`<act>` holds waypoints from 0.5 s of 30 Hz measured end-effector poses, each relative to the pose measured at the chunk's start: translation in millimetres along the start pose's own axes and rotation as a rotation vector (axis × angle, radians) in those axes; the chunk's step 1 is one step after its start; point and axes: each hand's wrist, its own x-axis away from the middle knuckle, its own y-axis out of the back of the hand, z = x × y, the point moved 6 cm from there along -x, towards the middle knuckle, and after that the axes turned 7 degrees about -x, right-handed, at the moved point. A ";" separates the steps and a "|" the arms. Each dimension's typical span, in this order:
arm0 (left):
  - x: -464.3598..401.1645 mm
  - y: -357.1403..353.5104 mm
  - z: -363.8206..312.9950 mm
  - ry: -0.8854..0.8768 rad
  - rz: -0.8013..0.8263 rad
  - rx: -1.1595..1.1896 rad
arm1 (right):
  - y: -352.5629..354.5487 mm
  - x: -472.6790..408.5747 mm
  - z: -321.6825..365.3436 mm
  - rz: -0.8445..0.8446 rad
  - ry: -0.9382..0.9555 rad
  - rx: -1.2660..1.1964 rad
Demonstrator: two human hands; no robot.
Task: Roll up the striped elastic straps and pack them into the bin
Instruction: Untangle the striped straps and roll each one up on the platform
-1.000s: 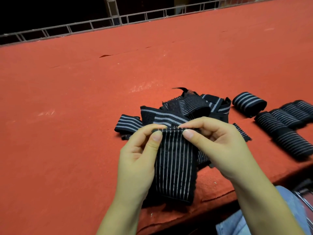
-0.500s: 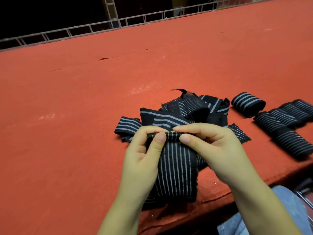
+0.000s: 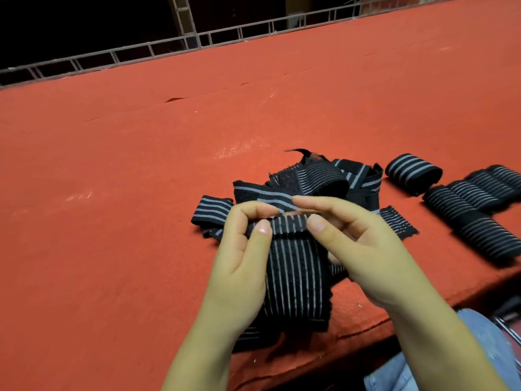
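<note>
A black elastic strap with thin grey stripes (image 3: 296, 272) hangs over the near edge of the red table. Its top end is turned over into a small roll. My left hand (image 3: 239, 266) pinches the left side of that roll between thumb and curled fingers. My right hand (image 3: 363, 249) pinches the right side, thumb in front and fingers behind. A loose heap of unrolled straps (image 3: 307, 182) lies just behind my hands. Several rolled straps (image 3: 465, 198) lie in a row at the right. No bin is in view.
The red felt-covered table (image 3: 141, 193) stretches far to the left and back. A metal lattice rail (image 3: 197, 43) runs along its far edge. Below the near edge at the right are a denim-clad leg (image 3: 417, 368) and a metal frame (image 3: 507, 331).
Both hands have turned the strap's top end further over, so the roll is thicker. The hanging part of the strap has shifted slightly.
</note>
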 end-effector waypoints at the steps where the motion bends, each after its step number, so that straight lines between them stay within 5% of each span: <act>1: 0.6 0.2 0.6 -0.012 0.009 -0.020 | -0.5 0.5 -3.5 0.016 -0.037 -0.019; 5: -0.3 0.0 1.9 -0.049 0.002 -0.106 | 0.3 -2.1 -11.4 -0.015 -0.065 -0.019; 11: -13.6 14.2 -2.5 -0.106 -0.248 -0.048 | 12.2 -41.6 25.7 -0.184 0.136 -0.028; 15: -18.6 9.8 -10.2 -0.091 -0.212 -0.131 | 0.3 -64.8 74.7 -0.107 0.286 -0.062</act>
